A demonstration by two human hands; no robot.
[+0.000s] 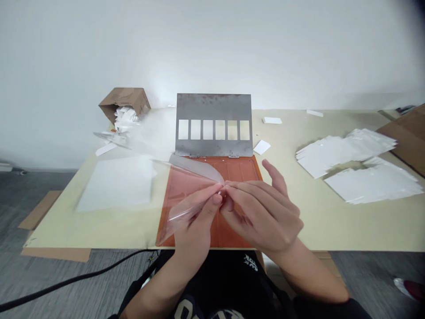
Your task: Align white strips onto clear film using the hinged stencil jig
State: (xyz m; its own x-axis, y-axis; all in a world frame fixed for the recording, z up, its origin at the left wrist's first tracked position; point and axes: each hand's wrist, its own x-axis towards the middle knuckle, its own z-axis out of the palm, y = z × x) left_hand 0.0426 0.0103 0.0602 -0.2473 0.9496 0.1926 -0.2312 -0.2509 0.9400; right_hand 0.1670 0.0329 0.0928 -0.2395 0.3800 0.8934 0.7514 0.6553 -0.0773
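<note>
A clear plastic film (195, 170) is pinched between my two hands over an orange-brown mat (237, 232). My left hand (195, 226) is closed on the film, with part of the sheet draping over its fingers. Fingertips of my right hand (262, 210) press together at the film's edge, touching those of the left, while one finger sticks up. The film's far end stretches left and is blurred. Behind the mat, a grey metal plate (212, 106) with a row of several rectangular windows stands upright, joined to it by hinges.
On the left lie a stack of translucent sheets (114, 184) and a cardboard box (128, 95) with white scraps inside. White card stacks (345, 153) spread over the right. Small white cards (262, 147) lie beside the plate. A black cable (79, 278) runs below the table (282, 237).
</note>
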